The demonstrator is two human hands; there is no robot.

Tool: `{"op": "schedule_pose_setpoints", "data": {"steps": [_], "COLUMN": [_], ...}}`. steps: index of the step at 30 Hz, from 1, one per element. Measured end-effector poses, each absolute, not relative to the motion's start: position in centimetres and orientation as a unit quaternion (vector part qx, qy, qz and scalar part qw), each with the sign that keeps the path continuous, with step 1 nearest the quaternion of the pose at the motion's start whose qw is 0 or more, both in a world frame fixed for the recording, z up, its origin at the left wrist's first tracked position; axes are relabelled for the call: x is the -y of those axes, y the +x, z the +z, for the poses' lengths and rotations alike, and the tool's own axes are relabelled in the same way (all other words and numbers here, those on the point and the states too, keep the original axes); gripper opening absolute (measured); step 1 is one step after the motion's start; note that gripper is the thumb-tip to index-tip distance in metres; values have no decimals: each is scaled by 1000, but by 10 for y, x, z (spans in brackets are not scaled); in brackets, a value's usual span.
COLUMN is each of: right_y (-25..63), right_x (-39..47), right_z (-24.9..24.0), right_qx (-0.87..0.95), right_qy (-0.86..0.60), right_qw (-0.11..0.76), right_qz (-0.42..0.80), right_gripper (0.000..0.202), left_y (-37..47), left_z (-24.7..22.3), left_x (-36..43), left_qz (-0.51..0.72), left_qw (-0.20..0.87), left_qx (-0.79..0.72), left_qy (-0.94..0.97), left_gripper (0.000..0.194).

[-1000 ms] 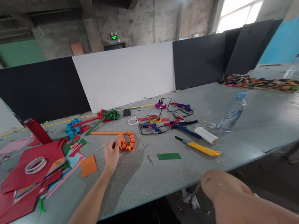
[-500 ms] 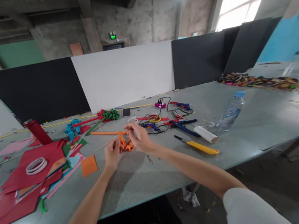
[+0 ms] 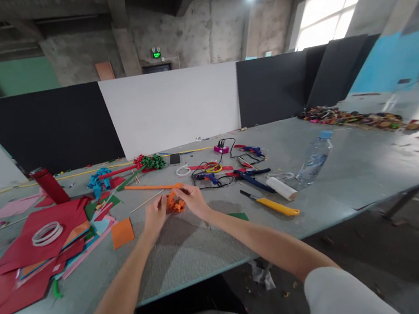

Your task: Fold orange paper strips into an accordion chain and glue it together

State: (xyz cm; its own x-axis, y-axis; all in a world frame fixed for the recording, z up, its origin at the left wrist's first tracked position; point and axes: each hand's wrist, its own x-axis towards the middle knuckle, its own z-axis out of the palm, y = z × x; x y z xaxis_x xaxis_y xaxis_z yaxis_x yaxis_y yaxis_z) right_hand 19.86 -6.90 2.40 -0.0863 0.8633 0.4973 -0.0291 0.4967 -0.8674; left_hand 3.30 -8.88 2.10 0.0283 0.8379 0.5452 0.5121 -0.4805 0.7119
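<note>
Between my two hands is a curled, fringed piece of orange paper [image 3: 176, 205], just above or on the table. My left hand [image 3: 156, 214] is closed on its left side, with the fingertips pressed together. My right hand [image 3: 193, 199] pinches its upper right edge. My fingers cover part of the paper, so its full shape is hidden. Right behind my hands lies an orange paper-covered stick [image 3: 145, 187]. A thin wooden stick [image 3: 146, 201] points toward my left hand. Nearer to my left forearm is a flat orange paper square [image 3: 122, 233].
On the left, red sheets [image 3: 64, 215] carry white tape rolls [image 3: 46, 234], near a red bottle [image 3: 49, 185]. To the right lie a yellow-handled knife [image 3: 278, 206], a white tube [image 3: 282, 188], glue guns [image 3: 208, 178] with cables, and a water bottle [image 3: 315, 158]. Green paper [image 3: 238, 216] lies beside my right forearm.
My right hand has come down from above the orange paper and now pinches its edge. The view has shifted slightly, and green paper shows beside my right forearm.
</note>
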Motion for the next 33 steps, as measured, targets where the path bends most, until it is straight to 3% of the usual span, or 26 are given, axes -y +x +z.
{"op": "schedule_pose_setpoints", "data": {"steps": [3,6,9,18,23,29,33], "right_y": [203,205,205,203,202,201,201], "right_x": [66,62,59,60,65,69,68], "right_z": [21,17,14,10,10,10,11], "right_qx": [596,588,588,597,617,626,627], "right_qy": [-329,-332,-327,-337,-325,-320,-330], "right_qw": [626,634,626,603,589,588,586], "right_qz": [380,377,393,408,409,401,392], "right_gripper": [35,35,35,36,37,39,40], "left_y": [21,11,9,22,21,26,29], "left_z": [18,15,12,8,10,16,16], "left_x": [81,75,73,76,76,80,81], "left_qz": [492,432,388,340,366,415,464], "left_qw": [109,77,108,157,149,128,170], "left_qx": [-536,-628,-647,-589,-577,-543,-507], "left_qy": [678,643,647,716,714,719,706], "left_gripper": [26,49,56,45,45,30,32]}}
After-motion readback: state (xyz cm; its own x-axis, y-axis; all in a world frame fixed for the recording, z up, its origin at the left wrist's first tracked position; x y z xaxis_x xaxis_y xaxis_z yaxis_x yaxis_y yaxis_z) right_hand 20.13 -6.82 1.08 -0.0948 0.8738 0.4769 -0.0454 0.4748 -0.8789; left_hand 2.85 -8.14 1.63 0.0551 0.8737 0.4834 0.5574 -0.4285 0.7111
